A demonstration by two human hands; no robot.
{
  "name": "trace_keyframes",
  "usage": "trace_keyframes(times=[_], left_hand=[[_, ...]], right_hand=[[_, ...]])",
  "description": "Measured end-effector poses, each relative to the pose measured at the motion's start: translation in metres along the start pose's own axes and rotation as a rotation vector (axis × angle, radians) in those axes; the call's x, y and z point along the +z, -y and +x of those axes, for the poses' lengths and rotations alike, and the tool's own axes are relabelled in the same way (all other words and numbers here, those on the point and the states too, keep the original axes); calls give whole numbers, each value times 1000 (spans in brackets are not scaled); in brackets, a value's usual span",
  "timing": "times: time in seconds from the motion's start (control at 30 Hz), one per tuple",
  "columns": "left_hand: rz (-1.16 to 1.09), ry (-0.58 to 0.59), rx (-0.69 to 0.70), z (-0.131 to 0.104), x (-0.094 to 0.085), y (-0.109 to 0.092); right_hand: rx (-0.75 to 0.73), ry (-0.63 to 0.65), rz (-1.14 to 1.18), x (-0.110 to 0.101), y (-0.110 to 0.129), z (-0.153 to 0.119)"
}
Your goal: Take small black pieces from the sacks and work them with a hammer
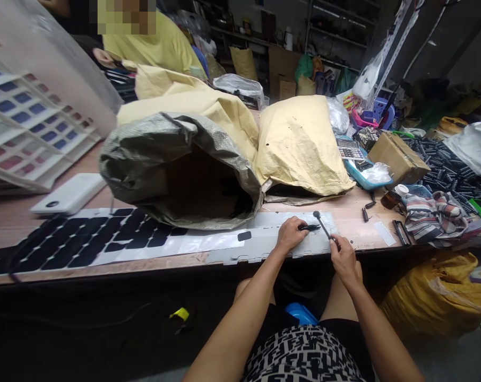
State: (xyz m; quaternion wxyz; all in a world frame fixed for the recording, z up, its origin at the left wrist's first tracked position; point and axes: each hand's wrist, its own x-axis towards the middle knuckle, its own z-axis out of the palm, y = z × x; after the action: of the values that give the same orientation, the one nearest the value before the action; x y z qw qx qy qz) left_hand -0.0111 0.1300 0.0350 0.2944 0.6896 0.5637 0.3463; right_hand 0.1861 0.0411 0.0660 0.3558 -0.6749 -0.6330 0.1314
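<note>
My left hand [290, 233] is closed over the grey-white board at the table's front edge. Its fingers pinch a small, slim black piece [312, 227] that points to the right. In my right hand [346, 259], closed round the handle, is a slim metal tool with a round head [323, 225]; its exact kind is not clear. The head is raised just above and beyond the black piece, apart from it. Under both lies the grey-white board [260, 245], with one flat black tile [244, 236] to the left of my left hand.
Black tiles [81, 239] cover a white sheet on the left. Behind stand an open sack [177, 122] and a second yellow sack [300, 143]. To the right are a cardboard box [400, 159], a striped cloth [435, 215] and many black parts. Across the table is a person in yellow [153, 50].
</note>
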Motion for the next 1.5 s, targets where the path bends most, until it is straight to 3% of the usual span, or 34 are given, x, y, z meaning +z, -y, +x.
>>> trace_keyframes(times=[0.17, 0.27, 0.43, 0.77, 0.9, 1.03, 1.17, 1.27, 1.37, 1.43, 1.5], left_hand=[[24, 13, 18, 0, 0, 0], [28, 11, 25, 1, -1, 1], [31, 28, 57, 0, 0, 6], [50, 36, 86, 2, -3, 5], [-84, 18, 212, -25, -8, -6], [-106, 155, 409, -89, 5, -8], [-54, 341, 339, -133, 32, 7], [19, 425, 161, -137, 46, 16], [55, 498, 215, -130, 42, 10], [15, 450, 357, -122, 29, 0], [-8, 273, 403, -109, 6, -9]], right_hand=[[85, -52, -387, -3, -20, 53], [74, -67, -534, 5, -27, 70], [-8, -120, -699, 16, -31, 70], [-25, -124, -721, 17, -31, 68], [-8, -110, -709, 17, -31, 67], [-8, -112, -726, 17, -30, 67], [-9, -110, -737, 17, -28, 67], [-13, -109, -731, 15, -27, 68], [-19, -121, -725, 15, -27, 68], [-23, -129, -725, 15, -27, 69], [-26, -131, -728, 15, -28, 70]])
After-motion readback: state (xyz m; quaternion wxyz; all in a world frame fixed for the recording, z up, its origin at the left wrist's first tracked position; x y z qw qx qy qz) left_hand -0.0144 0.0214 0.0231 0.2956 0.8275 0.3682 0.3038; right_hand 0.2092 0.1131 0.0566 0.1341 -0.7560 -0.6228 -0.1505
